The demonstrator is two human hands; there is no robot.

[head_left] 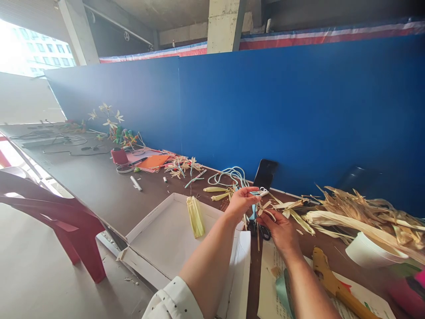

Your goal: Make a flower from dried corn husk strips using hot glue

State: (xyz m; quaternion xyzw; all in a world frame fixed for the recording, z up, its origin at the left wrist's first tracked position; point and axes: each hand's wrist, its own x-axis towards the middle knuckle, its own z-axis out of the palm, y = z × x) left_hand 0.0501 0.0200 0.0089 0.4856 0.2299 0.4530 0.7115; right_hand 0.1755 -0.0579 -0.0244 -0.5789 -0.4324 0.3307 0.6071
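In the head view, my right hand (279, 228) pinches a small pale husk flower (264, 209) with narrow pointed petals. My left hand (243, 203) is closed just above and left of it, its fingertips on a small white and light-blue piece (261, 192) whose kind I cannot make out. A light-blue strip (254, 212) hangs between the hands. Below them, black-handled scissors (264, 232) lie on the table, partly hidden. A black phone (265, 173) leans against the blue panel just behind my hands.
An open white box lid (159, 235) with a yellow-green husk (195, 217) lies to the left. Dry husks (358, 208), a white bowl (368, 252) and a yellow glue gun (332, 279) sit at right. Finished husk flowers (181, 166) lie farther back. A red chair (63, 221) stands left.
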